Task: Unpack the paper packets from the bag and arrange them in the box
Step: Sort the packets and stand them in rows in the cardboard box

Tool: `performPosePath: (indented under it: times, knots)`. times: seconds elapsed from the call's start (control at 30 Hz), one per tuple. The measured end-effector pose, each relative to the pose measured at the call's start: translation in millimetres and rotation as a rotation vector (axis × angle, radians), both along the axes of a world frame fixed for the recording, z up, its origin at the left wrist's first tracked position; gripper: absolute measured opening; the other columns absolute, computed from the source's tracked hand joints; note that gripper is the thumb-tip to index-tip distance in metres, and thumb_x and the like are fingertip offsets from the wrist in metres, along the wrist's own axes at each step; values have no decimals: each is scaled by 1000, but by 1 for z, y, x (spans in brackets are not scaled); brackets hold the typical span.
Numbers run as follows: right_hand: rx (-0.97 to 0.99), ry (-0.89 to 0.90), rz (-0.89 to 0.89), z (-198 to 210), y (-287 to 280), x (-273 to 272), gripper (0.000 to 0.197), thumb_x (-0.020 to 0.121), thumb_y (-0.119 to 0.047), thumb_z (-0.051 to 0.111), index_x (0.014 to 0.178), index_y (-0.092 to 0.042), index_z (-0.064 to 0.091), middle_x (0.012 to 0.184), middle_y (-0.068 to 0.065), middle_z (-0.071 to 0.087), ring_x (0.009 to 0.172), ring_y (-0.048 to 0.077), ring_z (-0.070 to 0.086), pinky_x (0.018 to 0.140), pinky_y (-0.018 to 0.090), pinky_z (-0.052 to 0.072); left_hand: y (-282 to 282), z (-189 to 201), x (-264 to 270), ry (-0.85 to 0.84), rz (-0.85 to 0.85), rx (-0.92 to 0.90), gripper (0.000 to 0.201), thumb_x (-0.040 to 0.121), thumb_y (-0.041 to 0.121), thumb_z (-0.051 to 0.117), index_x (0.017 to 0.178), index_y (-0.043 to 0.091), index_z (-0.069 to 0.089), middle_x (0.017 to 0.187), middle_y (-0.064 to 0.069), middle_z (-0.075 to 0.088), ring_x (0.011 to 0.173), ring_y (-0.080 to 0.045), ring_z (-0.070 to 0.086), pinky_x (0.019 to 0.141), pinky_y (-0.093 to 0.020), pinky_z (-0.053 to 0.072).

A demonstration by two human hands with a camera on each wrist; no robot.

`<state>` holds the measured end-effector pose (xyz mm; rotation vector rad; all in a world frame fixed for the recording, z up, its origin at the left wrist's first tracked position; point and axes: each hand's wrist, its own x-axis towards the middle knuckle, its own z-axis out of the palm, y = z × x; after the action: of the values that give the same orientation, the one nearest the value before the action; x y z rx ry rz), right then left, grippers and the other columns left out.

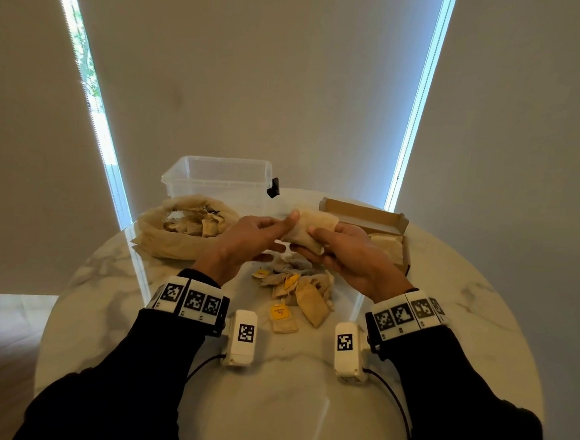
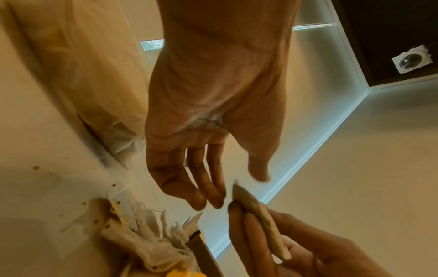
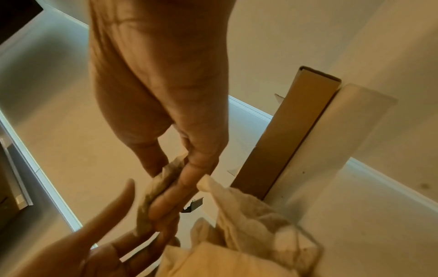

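Observation:
Above the table's middle, my right hand (image 1: 318,242) pinches a small stack of flat beige paper packets (image 1: 310,226) between thumb and fingers; the right wrist view shows the packets (image 3: 151,198) squeezed edge-on in that hand (image 3: 158,191). My left hand (image 1: 286,231) is at the stack's left edge with straight fingers. In the left wrist view its thumb and fingers (image 2: 237,189) stand apart around the packets' tip (image 2: 258,219). The crumpled paper bag (image 1: 185,228) lies open at left with packets inside. The cardboard box (image 1: 364,213) stands at right, a few packets in it.
Several loose packets with yellow tags (image 1: 297,289) lie on the round marble table (image 1: 270,390) under my hands. A clear plastic tub (image 1: 219,177) stands at the back, behind the bag. Window blinds hang close behind the table.

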<state>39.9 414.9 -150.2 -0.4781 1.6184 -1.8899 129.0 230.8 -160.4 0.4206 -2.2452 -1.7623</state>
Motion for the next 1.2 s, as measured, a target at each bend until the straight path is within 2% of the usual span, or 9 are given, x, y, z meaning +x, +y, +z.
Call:
performPosePath:
  times: [0.1,0.23,0.4,0.53,0.6,0.7,0.8,1.0,1.2]
  knots:
    - [-58,-96,27,5,4,2,27,107,-8,60,131,4,61,121,24,75,106,32,78,84,35,67,-1,-3,-1,-12,-30,62,35,92,41,80,116,16,78,105,-4,81,99,-19,78,77,-26,61]
    - [58,-25,21,5,10,-3,29,102,-4,67,130,-2,60,119,21,75,102,30,80,84,36,67,1,-5,-5,11,-17,347,33,95,15,78,125,3,70,119,-18,76,92,-23,79,77,-28,66]
    - [107,34,-25,3,12,-11,48,99,1,68,143,-13,54,128,19,67,107,33,78,89,43,66,3,-6,-7,30,-80,480,55,86,-5,80,134,14,62,122,-21,74,107,-32,77,89,-36,66]
    - [120,70,-40,3,13,-12,59,96,9,67,144,-20,49,136,18,57,112,39,73,84,43,67,2,-9,-8,-4,-107,392,52,88,-4,80,133,19,65,121,-21,73,98,-29,78,92,-39,64]
    - [122,97,-23,4,15,-12,49,98,9,64,137,-18,55,135,19,57,114,40,72,83,41,68,4,-9,-8,-20,-132,390,39,92,-1,77,125,18,70,122,-20,72,102,-30,77,99,-44,62]
    - [156,132,9,3,17,-12,27,101,3,62,123,-12,69,133,19,63,118,38,71,94,45,64,6,-9,-9,-16,-171,386,29,92,-1,77,117,15,76,122,-16,73,103,-30,78,92,-42,65]
    - [167,144,11,2,18,-12,21,101,-4,68,120,-9,75,127,15,71,113,31,75,87,39,65,6,-10,-8,11,-148,361,34,90,-5,77,119,13,77,116,-15,77,102,-28,79,89,-37,65]
    - [180,175,-14,-3,18,-17,29,93,-3,77,120,-11,77,122,14,77,111,30,77,101,44,61,7,-10,-9,49,-122,388,41,91,-6,75,128,12,75,121,-15,77,109,-30,77,92,-39,64]
    - [131,150,43,-6,17,-15,36,93,-4,77,127,-16,76,120,13,78,109,30,78,95,45,64,7,-14,-10,79,-127,381,42,93,-7,72,129,14,74,119,-14,78,111,-30,76,98,-42,61]
